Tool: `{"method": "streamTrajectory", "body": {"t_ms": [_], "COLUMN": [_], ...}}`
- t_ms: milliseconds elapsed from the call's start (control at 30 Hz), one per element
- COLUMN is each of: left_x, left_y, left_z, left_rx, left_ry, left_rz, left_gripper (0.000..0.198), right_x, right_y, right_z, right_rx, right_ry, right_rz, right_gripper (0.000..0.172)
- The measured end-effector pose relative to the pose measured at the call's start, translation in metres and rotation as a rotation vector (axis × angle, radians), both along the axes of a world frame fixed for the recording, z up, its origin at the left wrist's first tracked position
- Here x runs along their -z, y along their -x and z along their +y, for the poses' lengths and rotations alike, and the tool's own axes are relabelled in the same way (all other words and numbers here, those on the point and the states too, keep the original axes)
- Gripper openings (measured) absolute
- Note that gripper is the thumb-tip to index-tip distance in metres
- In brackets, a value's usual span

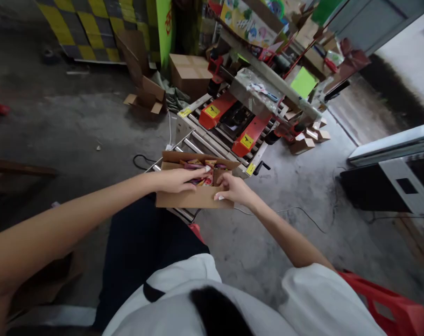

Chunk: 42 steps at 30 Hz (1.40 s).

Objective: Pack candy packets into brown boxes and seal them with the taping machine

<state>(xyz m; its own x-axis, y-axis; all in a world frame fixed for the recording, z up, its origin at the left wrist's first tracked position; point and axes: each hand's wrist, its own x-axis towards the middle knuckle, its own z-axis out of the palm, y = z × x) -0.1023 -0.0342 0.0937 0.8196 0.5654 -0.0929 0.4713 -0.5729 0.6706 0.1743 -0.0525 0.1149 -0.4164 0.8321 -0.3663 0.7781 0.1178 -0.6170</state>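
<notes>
Left grip [179, 179] atop open carton [194, 198], right grip [233, 189] at its right flap

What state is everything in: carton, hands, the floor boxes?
carton: open, flaps up, sitting on the rollers.
packets: piled inside the carton.
left hand: open, flat on the packets.
right hand: gripping the carton's right end.
small floor box: open, flaps splayed.
large brown box: closed.
</notes>
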Motion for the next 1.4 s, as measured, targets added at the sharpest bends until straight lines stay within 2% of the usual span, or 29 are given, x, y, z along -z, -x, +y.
{"method": "streamTrajectory", "body": {"t_ms": [67,133,200,267,367,433,500,567,667,767,833,900,967,1033,1100,1167,1233,1267,1333,1400], "left_x": [0.008,0.016,0.022,0.025,0.025,0.024,0.023,0.023,0.025,0.025,0.021,0.014,0.006,-0.001,-0.006,-0.008,-0.007,-0.006,-0.005,-0.005], "left_y": [-0.005,-0.008,-0.008,-0.006,-0.006,-0.007,-0.007,-0.008,-0.008,-0.01,-0.009,-0.004,0.005,0.014,0.016,0.009,-0.005,-0.013,-0.03,-0.046], "left_z": [-0.009,-0.022,-0.034,-0.043,-0.049,-0.05,-0.051,-0.052,-0.055,-0.06,-0.06,-0.056,-0.051,-0.048,-0.051,-0.059,-0.066,-0.067,-0.061,-0.045], "left_rx": [-0.067,-0.143,-0.256,-0.407,-0.579,-0.642,-0.666,-0.677,-0.721,-0.758,-0.736,-0.656,-0.536,-0.412,-0.354,-0.405,-0.553,-0.633,-0.764,-0.846], "left_ry": [-0.183,-0.408,-0.627,-0.783,-0.896,-0.931,-0.955,-0.97,-0.919,-0.827,-0.789,-0.734,-0.638,-0.518,-0.424,-0.401,-0.436,-0.457,-0.476,-0.456], "left_rz": [-0.027,-0.081,-0.12,-0.117,-0.055,0.003,0.047,0.06,0.056,0.052,0.055,0.089,0.163,0.249,0.311,0.327,0.305,0.286,0.249,0.229], "left_gripper": [0.056,0.047,0.042,0.046,0.069,0.081,0.09,0.097,0.102,0.1,0.094,0.087,0.095,0.117,0.136,0.136,0.124,0.118,0.11,0.108], "right_x": [0.003,0.005,0.007,0.009,0.008,0.003,-0.006,-0.015,-0.013,0.01,0.028,0.041,0.045,0.043,0.04,0.038,0.039,0.04,0.042,0.047], "right_y": [0.0,0.001,0.006,0.015,0.032,0.039,0.042,0.044,0.046,0.046,0.042,0.037,0.031,0.025,0.02,0.016,0.015,0.016,0.018,0.019], "right_z": [-0.01,-0.021,-0.028,-0.028,-0.017,-0.006,0.004,0.01,0.003,-0.027,-0.051,-0.066,-0.068,-0.056,-0.033,-0.003,0.027,0.04,0.057,0.059], "right_rx": [0.046,0.028,-0.06,-0.162,-0.255,-0.217,-0.085,0.023,-0.037,-0.13,-0.165,-0.186,-0.192,-0.235,-0.313,-0.399,-0.413,-0.365,-0.167,0.059], "right_ry": [-0.325,-0.621,-0.795,-0.869,-0.876,-0.893,-0.953,-0.987,-0.929,-0.902,-0.903,-0.88,-0.835,-0.788,-0.746,-0.716,-0.724,-0.752,-0.839,-0.914], "right_rz": [-0.077,-0.092,-0.068,-0.043,-0.034,-0.004,0.044,0.079,0.071,0.041,0.025,0.013,0.012,0.035,0.065,0.095,0.111,0.118,0.135,0.169], "right_gripper": [0.06,0.068,0.066,0.058,0.047,0.043,0.044,0.048,0.051,0.05,0.048,0.047,0.049,0.05,0.048,0.044,0.043,0.044,0.048,0.051]}}
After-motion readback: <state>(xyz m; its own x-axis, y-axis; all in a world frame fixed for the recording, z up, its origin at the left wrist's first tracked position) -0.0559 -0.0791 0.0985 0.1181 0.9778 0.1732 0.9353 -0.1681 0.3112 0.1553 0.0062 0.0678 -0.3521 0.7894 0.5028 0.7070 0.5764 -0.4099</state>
